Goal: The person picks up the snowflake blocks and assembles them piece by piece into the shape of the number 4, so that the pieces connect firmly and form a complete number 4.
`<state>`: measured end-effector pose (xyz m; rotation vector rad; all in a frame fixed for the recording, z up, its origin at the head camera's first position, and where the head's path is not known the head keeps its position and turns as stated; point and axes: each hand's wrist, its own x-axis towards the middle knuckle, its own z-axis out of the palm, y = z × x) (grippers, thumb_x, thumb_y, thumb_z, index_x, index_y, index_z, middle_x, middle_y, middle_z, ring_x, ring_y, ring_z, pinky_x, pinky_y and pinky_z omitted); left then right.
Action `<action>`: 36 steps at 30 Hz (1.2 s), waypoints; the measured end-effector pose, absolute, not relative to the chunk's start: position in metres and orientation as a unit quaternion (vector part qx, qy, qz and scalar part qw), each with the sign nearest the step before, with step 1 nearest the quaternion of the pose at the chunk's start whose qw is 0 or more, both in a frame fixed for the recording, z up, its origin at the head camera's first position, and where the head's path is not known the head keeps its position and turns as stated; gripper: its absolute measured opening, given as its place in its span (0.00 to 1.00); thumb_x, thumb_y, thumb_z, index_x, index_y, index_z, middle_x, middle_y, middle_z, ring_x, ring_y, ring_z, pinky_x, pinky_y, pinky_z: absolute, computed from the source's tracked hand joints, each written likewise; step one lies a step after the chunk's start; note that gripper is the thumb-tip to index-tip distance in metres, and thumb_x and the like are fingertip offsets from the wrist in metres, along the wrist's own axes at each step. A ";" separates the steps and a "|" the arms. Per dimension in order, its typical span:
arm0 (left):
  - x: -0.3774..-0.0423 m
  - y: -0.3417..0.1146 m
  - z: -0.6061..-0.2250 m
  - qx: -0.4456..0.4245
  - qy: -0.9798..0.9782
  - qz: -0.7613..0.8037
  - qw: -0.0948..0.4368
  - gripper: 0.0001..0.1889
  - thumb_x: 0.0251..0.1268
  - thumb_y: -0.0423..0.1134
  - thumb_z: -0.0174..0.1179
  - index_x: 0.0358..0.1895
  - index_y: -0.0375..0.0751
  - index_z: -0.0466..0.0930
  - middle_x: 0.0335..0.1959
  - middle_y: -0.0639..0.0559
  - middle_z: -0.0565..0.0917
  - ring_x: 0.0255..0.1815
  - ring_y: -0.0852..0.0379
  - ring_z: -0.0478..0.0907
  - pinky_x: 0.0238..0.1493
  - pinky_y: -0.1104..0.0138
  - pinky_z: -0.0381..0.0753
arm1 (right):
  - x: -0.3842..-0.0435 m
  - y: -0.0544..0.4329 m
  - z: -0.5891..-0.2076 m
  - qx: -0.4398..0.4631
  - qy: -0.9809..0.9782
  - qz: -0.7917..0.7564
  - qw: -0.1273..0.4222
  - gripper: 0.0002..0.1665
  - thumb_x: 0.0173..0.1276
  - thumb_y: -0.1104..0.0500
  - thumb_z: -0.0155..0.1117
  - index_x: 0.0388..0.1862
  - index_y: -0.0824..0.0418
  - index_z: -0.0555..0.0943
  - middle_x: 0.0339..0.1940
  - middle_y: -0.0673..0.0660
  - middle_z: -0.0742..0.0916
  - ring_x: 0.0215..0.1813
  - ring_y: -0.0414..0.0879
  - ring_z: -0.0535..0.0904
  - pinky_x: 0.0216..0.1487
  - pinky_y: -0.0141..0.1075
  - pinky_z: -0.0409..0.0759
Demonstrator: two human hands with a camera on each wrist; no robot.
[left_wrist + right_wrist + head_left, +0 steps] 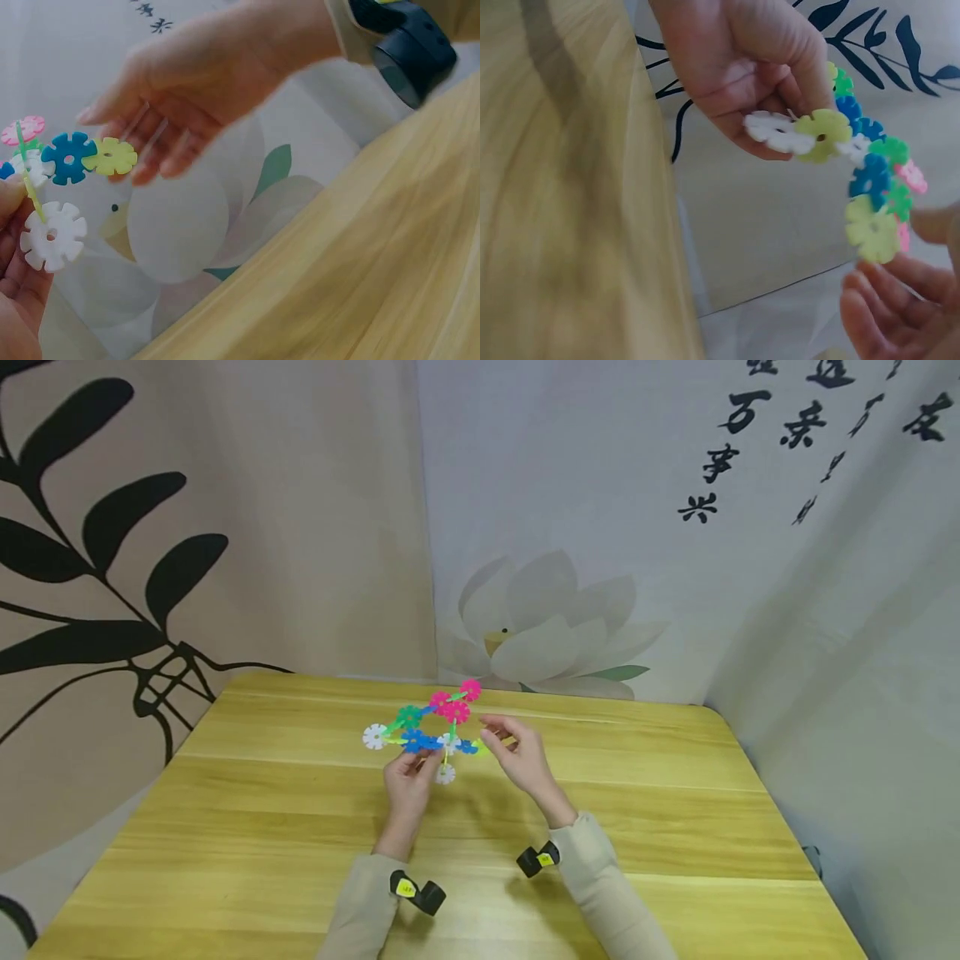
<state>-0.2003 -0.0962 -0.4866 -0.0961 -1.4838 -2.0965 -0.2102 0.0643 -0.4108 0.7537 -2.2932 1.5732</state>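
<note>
An assembly of notched plastic snowflake discs [414, 741], in pink, green, blue, white and yellow, is held up above the table. My left hand [408, 787] pinches it from below, near the blue and white discs, with thumb and fingers. In the left wrist view, a white disc [54, 236] hangs beside that thumb. At the right end of the assembly sits a yellow disc [872, 229], joined to a blue disc [69, 159]. Close to this yellow disc, my right hand [525, 760] has its fingers loosely bent and grips nothing; whether a fingertip touches the disc is unclear.
The wooden table [637, 860] extends beneath both hands. Behind it hangs a curtain [337, 527] printed with leaves, a lotus and characters. Each sleeve carries a black wrist camera, one on the left [418, 893] and one on the right [537, 860].
</note>
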 end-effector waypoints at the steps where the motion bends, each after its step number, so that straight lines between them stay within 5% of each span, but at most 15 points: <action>1: -0.200 -0.096 -0.487 -0.033 -0.552 -0.785 0.278 0.15 0.51 0.18 0.61 0.22 0.45 0.85 0.23 0.63 0.82 0.29 0.68 0.77 0.30 0.79 0.78 | -0.209 0.066 -0.412 0.261 -0.787 0.548 0.105 0.12 0.66 0.70 0.57 0.46 0.76 0.78 0.33 0.68 0.83 0.32 0.54 0.78 0.24 0.27 0.77; 7: -0.201 -0.092 -0.485 -0.011 -0.548 -0.795 0.259 0.10 0.50 0.19 0.62 0.23 0.37 0.84 0.24 0.60 0.82 0.29 0.68 0.78 0.32 0.78 0.79 | -0.211 0.072 -0.425 0.250 -0.760 0.599 0.034 0.10 0.67 0.72 0.55 0.43 0.79 0.78 0.31 0.72 0.82 0.31 0.68 0.79 0.28 0.38 0.84; 11: -0.200 -0.092 -0.486 0.004 -0.578 -0.787 0.216 0.05 0.51 0.20 0.63 0.25 0.31 0.83 0.25 0.56 0.83 0.29 0.67 0.77 0.32 0.77 0.78 | -0.213 0.078 -0.431 0.234 -0.753 0.614 0.029 0.09 0.66 0.73 0.55 0.42 0.80 0.77 0.31 0.73 0.82 0.30 0.68 0.79 0.28 0.38 0.84; 13: -0.199 -0.094 -0.488 -0.006 -0.614 -0.769 0.178 0.02 0.53 0.22 0.63 0.30 0.26 0.82 0.28 0.52 0.84 0.31 0.67 0.77 0.33 0.76 0.78 | -0.213 0.081 -0.435 0.222 -0.749 0.624 0.028 0.09 0.66 0.73 0.55 0.42 0.80 0.77 0.30 0.73 0.82 0.29 0.63 0.80 0.28 0.36 0.84; 17: -0.197 -0.110 -0.493 -0.088 -0.688 -0.717 0.069 0.12 0.56 0.25 0.63 0.43 0.21 0.77 0.39 0.39 0.83 0.38 0.60 0.77 0.41 0.74 0.78 | -0.221 0.090 -0.451 0.200 -0.733 0.649 0.031 0.09 0.67 0.72 0.55 0.41 0.80 0.76 0.29 0.71 0.81 0.26 0.47 0.81 0.28 0.31 0.83; 22: -0.203 -0.151 -0.502 -0.195 -0.716 -0.665 -0.083 0.19 0.63 0.29 0.56 0.55 0.20 0.69 0.53 0.25 0.73 0.54 0.34 0.72 0.54 0.69 0.76 | -0.230 0.104 -0.471 0.180 -0.733 0.656 0.024 0.08 0.67 0.71 0.56 0.40 0.79 0.77 0.29 0.67 0.82 0.26 0.45 0.82 0.31 0.41 0.85; 24: -0.210 -0.166 -0.504 -0.179 -0.728 -0.652 -0.113 0.19 0.65 0.28 0.53 0.55 0.18 0.68 0.53 0.25 0.74 0.56 0.31 0.70 0.55 0.65 0.77 | -0.231 0.109 -0.476 0.169 -0.734 0.658 0.016 0.09 0.67 0.71 0.56 0.41 0.80 0.76 0.29 0.66 0.82 0.26 0.46 0.82 0.31 0.43 0.85; 30: -0.237 -0.179 -0.494 -0.033 -0.759 -0.639 -0.119 0.17 0.72 0.34 0.46 0.56 0.23 0.72 0.43 0.41 0.82 0.46 0.46 0.78 0.49 0.58 0.80 | -0.231 0.118 -0.485 0.154 -0.739 0.656 0.003 0.11 0.67 0.71 0.56 0.43 0.81 0.76 0.31 0.67 0.83 0.26 0.45 0.81 0.30 0.36 0.84; 36: -0.265 -0.164 -0.485 -0.066 -0.747 -0.632 -0.196 0.27 0.72 0.52 0.46 0.58 0.31 0.72 0.51 0.44 0.80 0.54 0.50 0.75 0.63 0.55 0.69 | -0.230 0.123 -0.491 0.156 -0.752 0.640 -0.019 0.10 0.67 0.70 0.57 0.42 0.79 0.76 0.31 0.66 0.83 0.28 0.53 0.82 0.31 0.38 0.85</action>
